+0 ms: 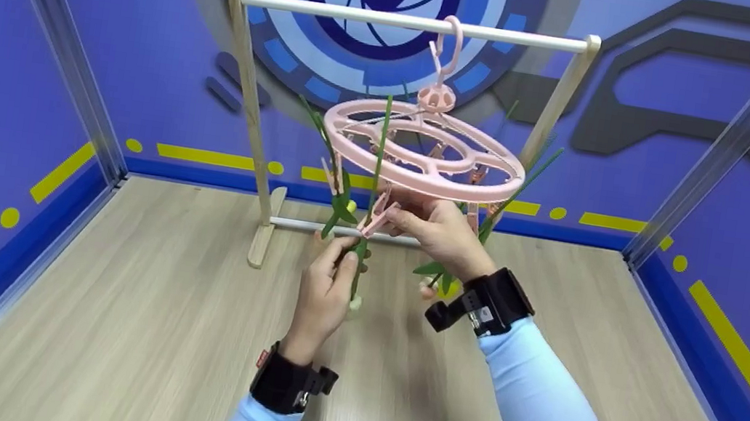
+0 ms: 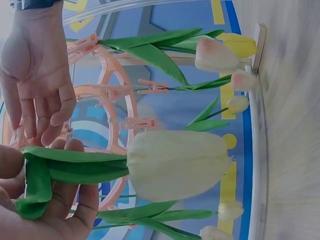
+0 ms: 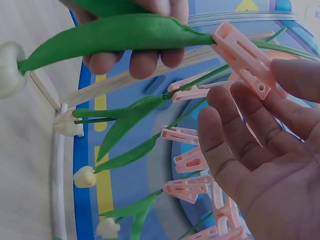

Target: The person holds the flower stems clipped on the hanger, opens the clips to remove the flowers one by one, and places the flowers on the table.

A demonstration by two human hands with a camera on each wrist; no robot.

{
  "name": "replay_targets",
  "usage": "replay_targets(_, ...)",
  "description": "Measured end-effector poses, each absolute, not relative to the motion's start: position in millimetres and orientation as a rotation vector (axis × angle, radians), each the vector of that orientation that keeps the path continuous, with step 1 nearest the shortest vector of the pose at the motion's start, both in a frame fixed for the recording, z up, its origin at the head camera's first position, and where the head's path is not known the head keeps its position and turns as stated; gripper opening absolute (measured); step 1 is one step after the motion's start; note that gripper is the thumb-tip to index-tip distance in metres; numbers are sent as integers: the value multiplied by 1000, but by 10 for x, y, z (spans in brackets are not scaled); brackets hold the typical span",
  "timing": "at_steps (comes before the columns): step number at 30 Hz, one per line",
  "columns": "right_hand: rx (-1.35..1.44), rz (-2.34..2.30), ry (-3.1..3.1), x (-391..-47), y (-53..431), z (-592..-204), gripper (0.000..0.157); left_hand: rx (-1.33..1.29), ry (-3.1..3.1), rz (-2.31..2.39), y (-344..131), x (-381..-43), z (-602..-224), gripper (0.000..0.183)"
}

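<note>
White tulip (image 2: pixel 177 165), bloom down, at pink clothespin (image 3: pixel 243 59)

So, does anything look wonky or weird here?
Yes. The round pink plastic hanger looks tilted, its right side lower, though the straight white rail above looks level. Also, the white tulip with green leaves in the left hand points blossom-down, upside down for a flower. Nothing looks spilled.

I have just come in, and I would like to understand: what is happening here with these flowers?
A person's left hand holds a white tulip head down, while the right hand pinches a pink clip at its stem. Whether the clip already grips firmly is hard to tell. Other tulips hang head down from clips on the round pink hanger, which is hooked over the rack's top bar.
</note>
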State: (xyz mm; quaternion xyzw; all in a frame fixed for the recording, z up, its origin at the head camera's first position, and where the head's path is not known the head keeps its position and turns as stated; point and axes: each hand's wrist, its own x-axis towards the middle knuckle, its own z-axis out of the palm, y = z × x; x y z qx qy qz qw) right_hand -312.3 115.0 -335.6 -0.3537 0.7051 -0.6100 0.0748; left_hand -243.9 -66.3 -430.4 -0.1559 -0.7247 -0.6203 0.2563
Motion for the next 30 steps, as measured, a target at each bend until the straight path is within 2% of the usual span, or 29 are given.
replay_targets(15, -1116, -1743, 2201, -3110, 1260, -3324, 32, -461, -1939, -1534, -662, -2464, -4323, 16)
replay_targets(30, -1201, -1745, 2176, -3122, 1264, -3353, 28, -453, -1922, -1581, -659, -2460, -4311, 18)
